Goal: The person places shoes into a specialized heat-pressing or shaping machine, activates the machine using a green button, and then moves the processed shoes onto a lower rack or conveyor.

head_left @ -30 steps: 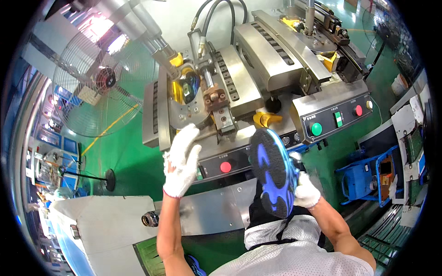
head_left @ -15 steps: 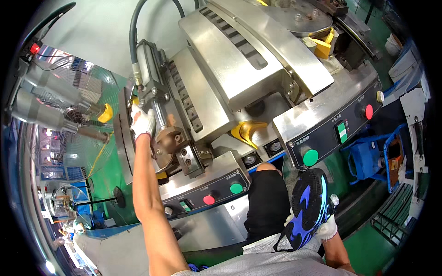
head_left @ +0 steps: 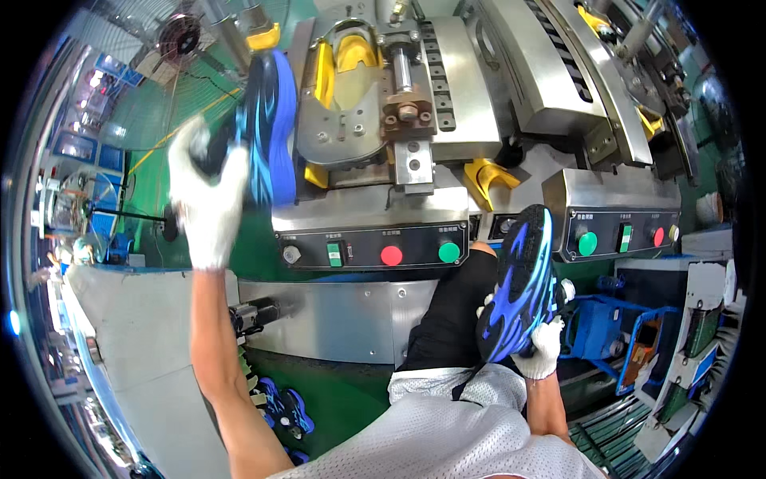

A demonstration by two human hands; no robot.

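My left hand (head_left: 203, 199), in a white glove, is at the left machine with its fingers and thumb curved around the dark upper of a blue and black sneaker (head_left: 263, 132). That sneaker stands on edge, its blue midsole toward the machine; motion blurs it. In front of my body, my gloved right hand (head_left: 544, 347) grips a second sneaker (head_left: 519, 291) with a black and purple-blue sole turned up; some fingers are hidden behind it. Beside the left sneaker, the machine's metal bed (head_left: 343, 136) shows yellow pads (head_left: 356, 53) around an open space.
Below the bed runs a control panel (head_left: 371, 246) with red and green buttons. A similar machine (head_left: 614, 215) stands at right. Several sneakers (head_left: 286, 409) lie low at left, near a grey table (head_left: 148, 335). A blue stool-like frame (head_left: 606, 331) is at right.
My left hand has moved left, off the machine, and now has a sneaker in its grasp. The view has turned and shifted. My right hand keeps hold of its sneaker.
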